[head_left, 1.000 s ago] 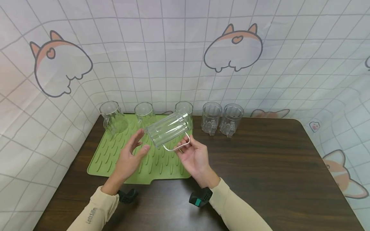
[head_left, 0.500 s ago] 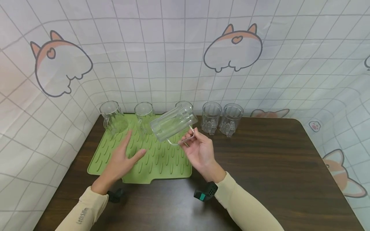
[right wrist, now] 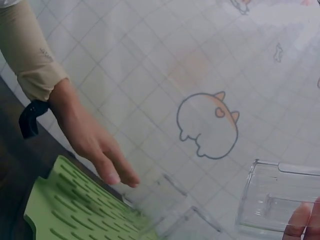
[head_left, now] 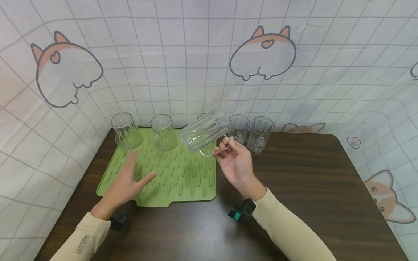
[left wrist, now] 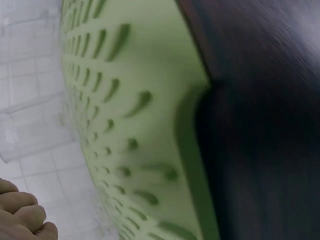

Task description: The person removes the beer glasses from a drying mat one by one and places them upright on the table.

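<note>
My right hand (head_left: 237, 166) holds a clear glass mug (head_left: 200, 133) by its handle. The mug lies tilted in the air over the right part of a green ribbed mat (head_left: 183, 183), its handle turned toward me. In the right wrist view, part of this mug (right wrist: 257, 200) shows at the lower right beside my fingertips. My left hand (head_left: 121, 185) hovers over the mat's left side, thumb spread from straight fingers, holding nothing. Two clear mugs stand on the mat, one (head_left: 125, 132) at the back left corner and another (head_left: 164, 134) beside it; a third is mostly hidden behind the held mug.
Two more glass mugs stand close together on the dark wood table at the back, one (head_left: 241, 125) partly behind the held mug, the other (head_left: 261, 134) to its right. A white gridded cloth (head_left: 183, 58) with cartoon animals hangs behind the table (head_left: 310, 188).
My right hand has carried the mug rightward and slightly away from me. My left hand has drawn back to the left, apart from the mug. The standing mugs have stayed put.
</note>
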Available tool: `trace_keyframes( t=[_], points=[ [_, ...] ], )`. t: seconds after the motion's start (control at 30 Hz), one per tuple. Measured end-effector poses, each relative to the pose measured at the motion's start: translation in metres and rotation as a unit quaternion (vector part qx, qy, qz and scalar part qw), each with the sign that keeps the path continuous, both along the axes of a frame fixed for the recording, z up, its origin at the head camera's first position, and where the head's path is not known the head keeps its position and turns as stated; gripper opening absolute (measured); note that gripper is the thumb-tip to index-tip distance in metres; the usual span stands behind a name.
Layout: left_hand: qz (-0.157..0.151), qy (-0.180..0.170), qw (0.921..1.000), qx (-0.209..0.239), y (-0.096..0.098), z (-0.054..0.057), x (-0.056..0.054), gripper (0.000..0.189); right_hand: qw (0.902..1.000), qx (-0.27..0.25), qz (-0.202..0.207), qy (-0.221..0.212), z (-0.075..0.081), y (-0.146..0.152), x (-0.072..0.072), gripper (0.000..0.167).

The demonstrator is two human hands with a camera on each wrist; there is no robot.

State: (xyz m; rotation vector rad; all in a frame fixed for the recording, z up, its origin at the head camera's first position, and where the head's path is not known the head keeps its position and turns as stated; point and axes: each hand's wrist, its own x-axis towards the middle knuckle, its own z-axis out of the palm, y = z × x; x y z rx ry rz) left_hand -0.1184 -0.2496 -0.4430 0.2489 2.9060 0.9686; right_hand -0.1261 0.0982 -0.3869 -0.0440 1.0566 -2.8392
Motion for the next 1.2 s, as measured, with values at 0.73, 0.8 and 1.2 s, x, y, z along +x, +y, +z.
trace_keyframes(
  t=[0.73, 0.8, 1.2],
  points=[
    [-0.017, 0.01, 0.991, -0.132, -0.043, -0.029, -0.005, 0.119, 0.9959, 0.051, -0.059, 0.047, 0.024, 0.046, -0.006, 0.041],
    [-0.017, 0.0, 0.9898, -0.142, -0.047, -0.031, -0.005, 0.12, 0.9948, 0.06, -0.065, 0.05, 0.025, 0.051, -0.006, 0.04],
    [-0.017, -0.03, 0.9848, -0.17, -0.064, -0.036, -0.006, 0.121, 0.9901, 0.084, -0.087, 0.071, 0.033, 0.078, -0.011, 0.036]
  ],
)
